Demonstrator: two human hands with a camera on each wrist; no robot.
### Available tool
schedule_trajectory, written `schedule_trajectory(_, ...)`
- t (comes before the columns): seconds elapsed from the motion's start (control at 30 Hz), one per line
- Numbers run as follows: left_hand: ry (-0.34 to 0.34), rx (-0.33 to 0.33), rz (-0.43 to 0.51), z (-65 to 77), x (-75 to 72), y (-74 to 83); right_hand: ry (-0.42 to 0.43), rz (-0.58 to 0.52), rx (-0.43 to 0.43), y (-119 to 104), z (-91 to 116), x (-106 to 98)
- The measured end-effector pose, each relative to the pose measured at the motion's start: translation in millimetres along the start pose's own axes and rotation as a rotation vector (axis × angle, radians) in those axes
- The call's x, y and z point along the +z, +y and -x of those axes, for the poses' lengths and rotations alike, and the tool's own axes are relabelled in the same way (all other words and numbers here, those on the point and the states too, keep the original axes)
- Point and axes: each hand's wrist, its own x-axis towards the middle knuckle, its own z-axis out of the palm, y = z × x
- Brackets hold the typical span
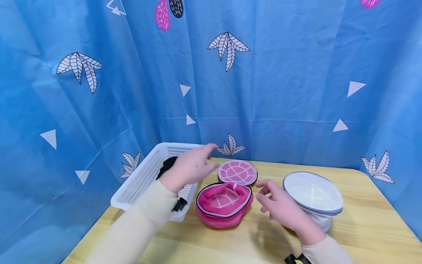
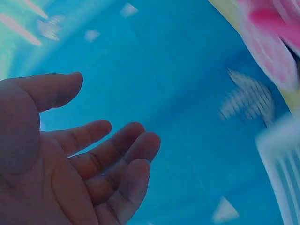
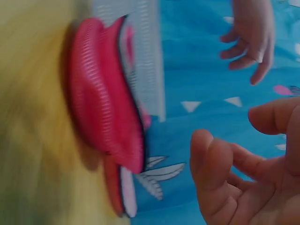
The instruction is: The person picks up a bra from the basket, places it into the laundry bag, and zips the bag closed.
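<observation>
Pink mesh bag (image 1: 221, 212) sits between left hand (image 1: 191, 165) and right hand (image 1: 284, 209), both with fingers loosely released.

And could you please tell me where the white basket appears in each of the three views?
Head: the white basket is left of centre, partly hidden by the left hand.
Left wrist: only a blurred part of the basket shows, at the lower right edge.
Right wrist: the basket is at the upper middle, partly behind the open pink bag.
Shared landmark: the blue printed curtain shows in all three.
</observation>
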Motion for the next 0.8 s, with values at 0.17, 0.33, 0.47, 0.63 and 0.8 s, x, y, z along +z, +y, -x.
schedule_trajectory(0.17,-0.015,-0.154,-0.039,-32.3,-0.2,-57.6,-0.051,0.084,0.019,19,-25,27)
schedule_trajectory(0.33,-0.069,-0.316,-0.01,-51.9,8.1,-109.6,-0.112,0.023,0.062,36,-42,44)
schedule_trajectory(0.47,-0.101,-0.392,0.042,-58.5,13.6,-135.1,0.009,0.034,0.076,38,-50,50)
schedule_trajectory(0.63,-0.139,-0.423,0.046,-67.7,26.7,-165.3,0.176,0.015,0.018,33,-55,50)
schedule_trajectory(0.8,-0.192,-0.456,0.077,-71.9,48.3,-193.3,0.219,-0.172,-0.001,30,-55,50)
